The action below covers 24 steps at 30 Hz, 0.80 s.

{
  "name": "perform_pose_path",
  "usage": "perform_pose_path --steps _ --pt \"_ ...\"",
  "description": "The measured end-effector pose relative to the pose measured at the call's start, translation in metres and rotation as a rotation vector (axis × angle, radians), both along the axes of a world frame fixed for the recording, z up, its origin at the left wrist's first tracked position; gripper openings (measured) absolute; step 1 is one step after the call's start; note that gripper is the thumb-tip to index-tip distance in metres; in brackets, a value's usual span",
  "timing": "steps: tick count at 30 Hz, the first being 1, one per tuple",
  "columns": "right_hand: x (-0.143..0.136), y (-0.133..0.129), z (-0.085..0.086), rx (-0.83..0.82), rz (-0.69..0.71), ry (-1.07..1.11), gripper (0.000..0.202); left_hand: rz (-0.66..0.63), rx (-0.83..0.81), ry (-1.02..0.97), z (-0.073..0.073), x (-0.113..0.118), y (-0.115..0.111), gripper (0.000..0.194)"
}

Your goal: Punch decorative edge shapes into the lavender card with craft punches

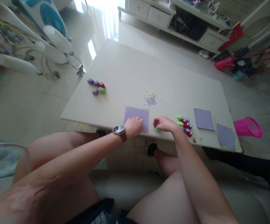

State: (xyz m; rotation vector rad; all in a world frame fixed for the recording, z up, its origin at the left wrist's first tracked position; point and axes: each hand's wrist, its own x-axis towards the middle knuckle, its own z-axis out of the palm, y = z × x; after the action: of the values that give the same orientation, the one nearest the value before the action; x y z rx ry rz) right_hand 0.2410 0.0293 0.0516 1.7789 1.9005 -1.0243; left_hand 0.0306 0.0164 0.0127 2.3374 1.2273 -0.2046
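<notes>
A purple paper sheet (136, 114) with small punched shapes along its top and right edges lies at the table's front edge. My left hand (134, 126), a watch on its wrist, rests on this sheet with fingers laid out. Just right of the sheet, my right hand (162, 123) is closed on a green craft punch (158, 129), mostly hidden under the fingers. Beyond the sheet is a small heap of purple and pale yellow paper bits (151, 99). More green, red and purple craft punches (185, 125) stand grouped to the right of my right hand.
Several other punches (96, 86) sit at the table's left. On the right lie a stack of purple paper (204, 119) and punched sheets (226, 137). A pink basket (248, 127) is beyond the right edge. A white cabinet (158, 17) stands across the floor.
</notes>
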Motion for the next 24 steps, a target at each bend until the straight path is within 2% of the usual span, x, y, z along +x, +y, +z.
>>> perform_pose_path --steps 3,7,9,11,15,18,22,24 --pt "0.000 0.000 -0.002 0.050 -0.025 0.005 0.046 -0.007 0.008 -0.002 -0.001 0.000 0.000 0.032" --pt "0.002 0.003 -0.003 0.368 -0.116 0.092 0.075 -0.007 0.005 -0.003 0.000 0.000 0.000 0.032" --pt "0.003 0.004 -0.003 0.431 -0.141 0.111 0.076 -0.007 0.003 -0.001 0.000 0.000 0.000 0.032" --pt "0.005 0.004 -0.002 0.387 -0.138 0.088 0.067 -0.010 0.003 -0.002 0.001 0.000 0.000 0.032" --pt "0.009 0.002 -0.002 0.184 -0.059 -0.011 0.043 -0.010 0.004 -0.003 0.000 0.000 0.001 0.031" --pt "0.008 -0.002 -0.004 0.067 0.021 -0.115 0.041 -0.005 0.006 0.005 -0.001 0.000 0.001 0.029" --pt "0.002 -0.004 -0.010 0.014 0.106 -0.232 0.034 -0.009 0.019 0.003 -0.003 0.001 0.000 0.029" --pt "-0.001 -0.004 -0.011 0.065 0.121 -0.244 0.033 -0.009 0.018 0.000 -0.003 0.001 0.000 0.029"
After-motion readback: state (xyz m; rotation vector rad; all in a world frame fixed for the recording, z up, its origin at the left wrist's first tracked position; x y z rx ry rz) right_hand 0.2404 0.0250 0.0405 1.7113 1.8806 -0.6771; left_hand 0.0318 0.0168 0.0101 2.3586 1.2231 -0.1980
